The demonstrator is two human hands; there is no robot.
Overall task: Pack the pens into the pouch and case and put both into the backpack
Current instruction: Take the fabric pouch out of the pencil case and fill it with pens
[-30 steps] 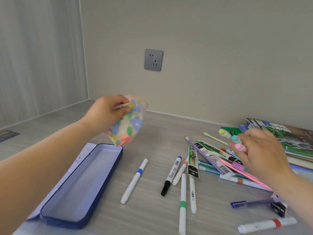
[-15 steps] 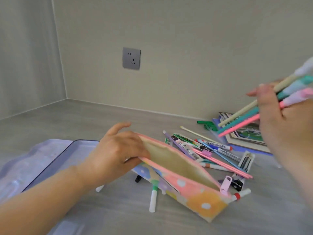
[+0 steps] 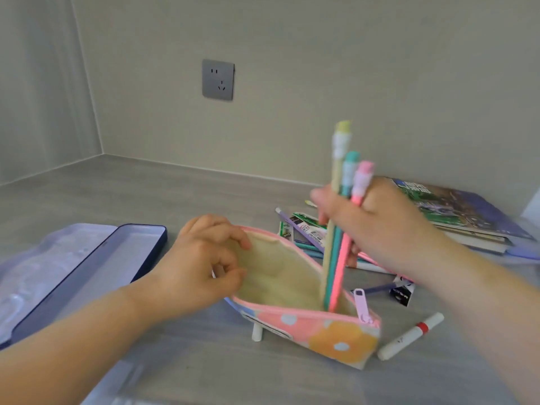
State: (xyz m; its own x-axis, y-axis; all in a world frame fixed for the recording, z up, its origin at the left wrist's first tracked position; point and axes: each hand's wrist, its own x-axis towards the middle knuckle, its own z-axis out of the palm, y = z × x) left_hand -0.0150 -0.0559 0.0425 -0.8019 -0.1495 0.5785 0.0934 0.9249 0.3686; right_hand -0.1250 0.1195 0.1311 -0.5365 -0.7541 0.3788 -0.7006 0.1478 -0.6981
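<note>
A grey wood-grain table point(image 3: 146, 194) fills the near part of the scene and runs back to meet a plain beige wall point(image 3: 350, 68) at the far side. A second, paler wall point(image 3: 35, 83) closes off the left, and the two join in a corner at far left. A grey power socket point(image 3: 218, 79) sits on the far wall, left of centre and above the tabletop. At far right, a stack of books point(image 3: 455, 211) lies flat on the table, just beside the far wall; the top cover is printed in green and blue.
</note>
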